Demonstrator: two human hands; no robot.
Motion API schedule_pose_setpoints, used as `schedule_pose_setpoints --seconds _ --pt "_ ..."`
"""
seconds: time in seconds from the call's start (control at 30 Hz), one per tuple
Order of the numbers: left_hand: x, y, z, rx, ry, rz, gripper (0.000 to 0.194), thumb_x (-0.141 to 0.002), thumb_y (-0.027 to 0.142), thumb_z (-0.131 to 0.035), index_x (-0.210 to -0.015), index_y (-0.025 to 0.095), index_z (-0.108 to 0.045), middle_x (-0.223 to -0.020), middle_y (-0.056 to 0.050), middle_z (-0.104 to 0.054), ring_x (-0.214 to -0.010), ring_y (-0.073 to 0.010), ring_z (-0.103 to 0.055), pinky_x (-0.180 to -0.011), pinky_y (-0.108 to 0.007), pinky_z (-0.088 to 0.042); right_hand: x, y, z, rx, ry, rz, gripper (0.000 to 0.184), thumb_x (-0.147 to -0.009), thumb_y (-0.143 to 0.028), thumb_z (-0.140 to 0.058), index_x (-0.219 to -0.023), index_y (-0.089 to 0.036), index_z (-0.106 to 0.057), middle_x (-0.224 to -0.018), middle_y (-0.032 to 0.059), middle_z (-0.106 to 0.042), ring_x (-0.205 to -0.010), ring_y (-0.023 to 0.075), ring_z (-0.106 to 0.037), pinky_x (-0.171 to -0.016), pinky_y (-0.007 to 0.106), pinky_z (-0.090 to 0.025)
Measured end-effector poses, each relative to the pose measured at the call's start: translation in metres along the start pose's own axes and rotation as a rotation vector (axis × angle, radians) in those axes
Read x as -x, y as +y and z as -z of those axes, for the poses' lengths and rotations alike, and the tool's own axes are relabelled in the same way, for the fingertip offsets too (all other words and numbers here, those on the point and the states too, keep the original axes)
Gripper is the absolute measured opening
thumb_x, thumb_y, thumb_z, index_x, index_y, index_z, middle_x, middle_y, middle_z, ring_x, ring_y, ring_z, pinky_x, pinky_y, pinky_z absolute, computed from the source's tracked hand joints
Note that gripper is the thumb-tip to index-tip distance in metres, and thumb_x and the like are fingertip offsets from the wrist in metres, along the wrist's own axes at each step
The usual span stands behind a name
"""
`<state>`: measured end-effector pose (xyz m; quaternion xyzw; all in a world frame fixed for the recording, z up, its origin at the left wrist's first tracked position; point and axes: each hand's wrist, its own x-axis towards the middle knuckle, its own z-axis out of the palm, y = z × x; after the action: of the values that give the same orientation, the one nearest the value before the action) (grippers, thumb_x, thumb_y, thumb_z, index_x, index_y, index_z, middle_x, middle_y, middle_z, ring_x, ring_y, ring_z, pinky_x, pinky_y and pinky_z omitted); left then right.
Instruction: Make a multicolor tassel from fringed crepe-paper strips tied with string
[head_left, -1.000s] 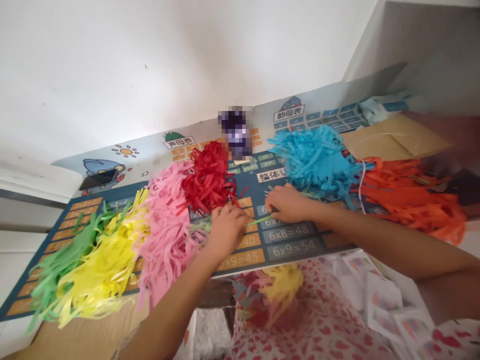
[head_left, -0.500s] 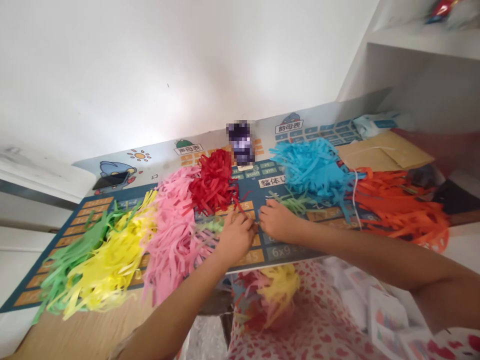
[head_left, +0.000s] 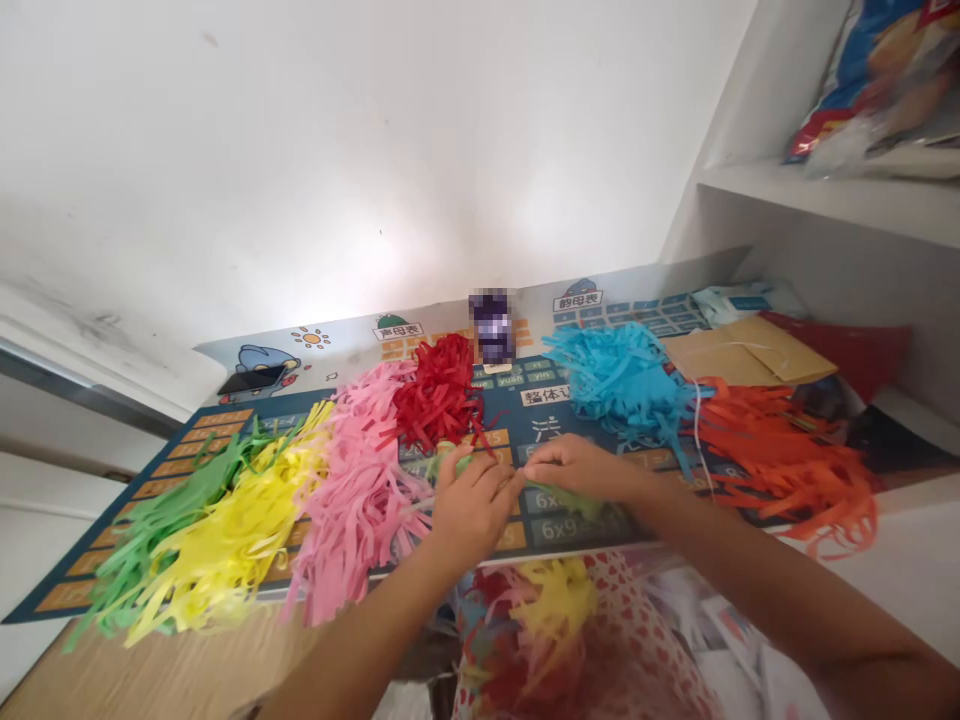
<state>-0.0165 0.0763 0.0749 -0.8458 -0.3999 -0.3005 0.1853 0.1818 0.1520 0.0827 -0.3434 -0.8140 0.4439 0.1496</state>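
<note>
My left hand (head_left: 474, 500) and my right hand (head_left: 574, 466) meet over the mat, fingers pinched and fingertips nearly touching. Between them they hold a light green paper tassel (head_left: 581, 502); one fringed end spreads below my right hand, and some green shows behind my left fingers. The pinched middle is mostly hidden by the fingers. Just beyond my left hand lies a heap of red paper strips (head_left: 439, 395). Pink fringed paper (head_left: 360, 490) is left of that hand, and blue fringed paper (head_left: 622, 375) lies beyond my right hand.
Yellow (head_left: 225, 530) and green fringed paper (head_left: 172, 510) lie at the left. Orange fringed paper (head_left: 787, 460), a white string (head_left: 698, 430) and a brown envelope (head_left: 757, 350) are at the right. A phone (head_left: 255, 380) rests at the back left. A clear bag of coloured strips (head_left: 540, 630) is below the edge.
The camera view has shifted, showing more of the right shelf. My hands have drawn closer together, and the light green tassel now shows below my right hand instead of beyond it.
</note>
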Motion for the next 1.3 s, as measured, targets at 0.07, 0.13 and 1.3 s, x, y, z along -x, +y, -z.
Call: schedule_pose_setpoints --seconds 0.07,0.13,1.3 --pt "-0.008 0.007 0.014 0.004 0.075 -0.008 0.018 -0.088 0.014 -0.060 -0.102 0.022 -0.066 -0.090 -0.001 -0.075 -0.090 -0.0181 -0.065 -0.102 -0.045 -0.029 0.004 -0.005 0.008 -0.273 -0.114 -0.039 0.036 -0.083 -0.047 -0.059 -0.082 -0.014 -0.073 -0.078 0.0023 -0.070 -0.071 0.0153 -0.058 -0.068 0.027 -0.041" --pt "-0.013 0.013 0.024 0.025 0.110 0.007 0.020 -0.087 0.012 -0.060 -0.102 0.023 -0.066 -0.087 0.000 -0.075 -0.086 -0.0172 -0.065 -0.102 -0.045 -0.029 0.007 -0.006 0.012 -0.483 -0.184 -0.028 0.036 -0.078 -0.048 -0.066 -0.081 -0.013 -0.073 -0.081 0.0027 -0.071 -0.073 0.0146 -0.058 -0.073 0.027 -0.043" --pt "0.003 0.032 0.007 1.083 0.422 1.006 0.011 -0.091 0.034 -0.058 -0.089 0.023 -0.057 -0.070 0.002 -0.065 -0.069 -0.0135 -0.062 -0.072 -0.028 -0.051 -0.031 0.012 0.033 0.207 0.468 0.118 0.025 -0.093 -0.031 -0.053 -0.107 -0.021 -0.071 -0.106 0.0068 -0.069 -0.096 0.0186 -0.062 -0.085 0.030 -0.047"
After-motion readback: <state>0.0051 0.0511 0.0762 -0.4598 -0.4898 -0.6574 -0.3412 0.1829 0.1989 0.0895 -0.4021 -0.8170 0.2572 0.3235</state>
